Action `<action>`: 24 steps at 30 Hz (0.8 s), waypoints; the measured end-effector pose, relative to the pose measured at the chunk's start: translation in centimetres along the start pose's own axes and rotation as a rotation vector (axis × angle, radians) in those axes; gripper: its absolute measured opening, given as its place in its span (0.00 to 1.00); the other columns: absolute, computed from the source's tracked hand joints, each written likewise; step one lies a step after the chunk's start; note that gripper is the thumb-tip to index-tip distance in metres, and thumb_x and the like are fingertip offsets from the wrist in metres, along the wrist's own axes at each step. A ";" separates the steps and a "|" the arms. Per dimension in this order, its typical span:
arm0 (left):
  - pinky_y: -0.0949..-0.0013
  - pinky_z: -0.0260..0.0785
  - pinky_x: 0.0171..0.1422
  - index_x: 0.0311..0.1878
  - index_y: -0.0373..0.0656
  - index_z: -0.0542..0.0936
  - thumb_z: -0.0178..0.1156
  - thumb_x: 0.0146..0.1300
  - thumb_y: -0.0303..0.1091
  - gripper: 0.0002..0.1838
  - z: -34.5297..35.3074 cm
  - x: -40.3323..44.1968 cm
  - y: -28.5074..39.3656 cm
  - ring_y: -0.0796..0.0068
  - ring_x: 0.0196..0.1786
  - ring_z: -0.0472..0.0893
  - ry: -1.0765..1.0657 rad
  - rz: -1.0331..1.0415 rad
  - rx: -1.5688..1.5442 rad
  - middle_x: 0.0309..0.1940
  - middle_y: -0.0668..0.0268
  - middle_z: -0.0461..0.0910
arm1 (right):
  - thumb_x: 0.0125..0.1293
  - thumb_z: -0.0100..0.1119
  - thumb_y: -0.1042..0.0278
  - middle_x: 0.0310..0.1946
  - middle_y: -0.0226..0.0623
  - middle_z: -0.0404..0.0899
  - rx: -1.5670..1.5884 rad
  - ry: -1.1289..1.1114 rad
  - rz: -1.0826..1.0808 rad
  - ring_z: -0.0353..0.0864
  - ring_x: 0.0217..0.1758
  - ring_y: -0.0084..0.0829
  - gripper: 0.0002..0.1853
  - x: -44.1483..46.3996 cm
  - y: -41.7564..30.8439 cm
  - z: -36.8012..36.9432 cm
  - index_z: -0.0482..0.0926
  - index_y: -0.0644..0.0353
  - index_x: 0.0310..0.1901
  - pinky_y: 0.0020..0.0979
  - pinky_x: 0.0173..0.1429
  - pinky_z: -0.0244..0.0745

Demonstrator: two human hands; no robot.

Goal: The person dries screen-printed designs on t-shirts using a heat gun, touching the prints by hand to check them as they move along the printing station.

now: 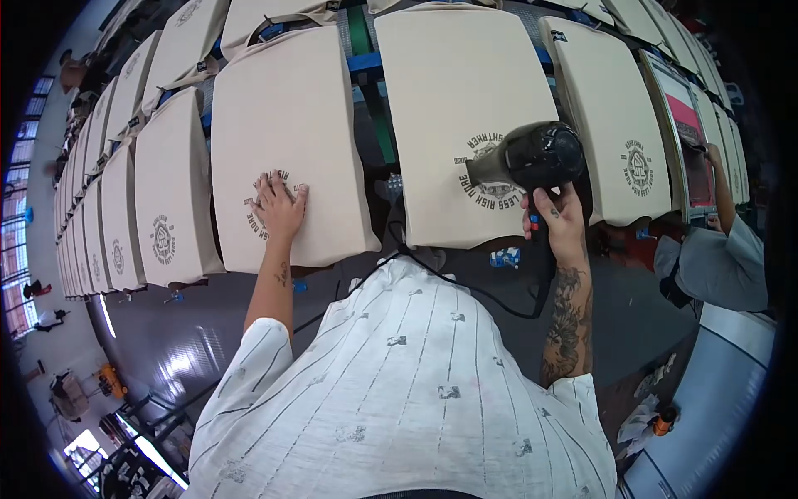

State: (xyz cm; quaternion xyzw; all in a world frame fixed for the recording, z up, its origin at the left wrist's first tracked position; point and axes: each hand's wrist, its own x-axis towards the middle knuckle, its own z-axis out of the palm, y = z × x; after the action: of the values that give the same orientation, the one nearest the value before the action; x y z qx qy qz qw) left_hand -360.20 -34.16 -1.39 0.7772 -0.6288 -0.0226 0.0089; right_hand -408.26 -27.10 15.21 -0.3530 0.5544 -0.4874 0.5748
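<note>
My right hand [555, 214] is wrapped round the handle of a black hair dryer [544, 155]. Its nozzle points left, over the round dark print on a cream T-shirt [461, 75] stretched on a board in front of me. Fingers spread, my left hand [279, 205] lies flat on the print of another cream T-shirt [287, 100] to the left, covering part of that print. From the dryer's handle a black cord [490, 303] loops down and runs left across the front of my body.
More printed cream T-shirts [170, 183] on boards stretch away in rows to both sides. At the right, another person [719, 258] has a hand at a framed screen [682, 125] with red on it. Grey floor [191, 333] lies below the boards.
</note>
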 end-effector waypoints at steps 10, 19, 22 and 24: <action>0.35 0.39 0.77 0.72 0.48 0.63 0.57 0.68 0.50 0.33 -2.1 -1.5 9.7 0.56 0.78 0.54 -0.022 0.327 -0.225 0.74 0.56 0.57 | 0.73 0.56 0.61 0.33 0.35 0.77 -0.100 0.213 -0.021 0.76 0.24 0.22 0.17 4.1 -3.1 -6.0 0.67 0.58 0.58 0.23 0.25 0.72; 0.38 0.43 0.77 0.67 0.39 0.68 0.58 0.66 0.51 0.33 -0.5 -7.5 20.9 0.56 0.77 0.56 -0.126 0.757 -0.265 0.73 0.54 0.59 | 0.74 0.55 0.63 0.32 0.36 0.78 -0.052 0.010 0.077 0.77 0.23 0.24 0.17 3.5 -2.0 -2.2 0.66 0.60 0.57 0.25 0.25 0.74; 0.38 0.43 0.77 0.67 0.39 0.68 0.58 0.65 0.52 0.34 -0.6 -9.6 22.7 0.57 0.77 0.56 -0.080 0.742 -0.225 0.73 0.54 0.59 | 0.72 0.58 0.62 0.33 0.39 0.79 -0.019 -0.160 0.111 0.77 0.24 0.25 0.19 2.4 -1.6 -1.1 0.65 0.62 0.57 0.26 0.26 0.75; 0.37 0.43 0.76 0.68 0.39 0.67 0.58 0.65 0.52 0.35 -0.5 -10.9 23.2 0.56 0.77 0.56 -0.057 0.717 -0.207 0.73 0.54 0.59 | 0.72 0.58 0.62 0.34 0.39 0.78 -0.023 -0.228 0.148 0.77 0.24 0.25 0.19 1.3 -1.8 -1.8 0.66 0.63 0.56 0.26 0.26 0.75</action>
State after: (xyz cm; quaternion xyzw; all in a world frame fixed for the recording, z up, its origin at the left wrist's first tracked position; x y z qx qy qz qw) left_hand -385.13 -28.38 0.32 0.5016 -0.8555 -0.1029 0.0773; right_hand -410.49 -28.57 16.28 -0.3711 0.5156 -0.3939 0.6643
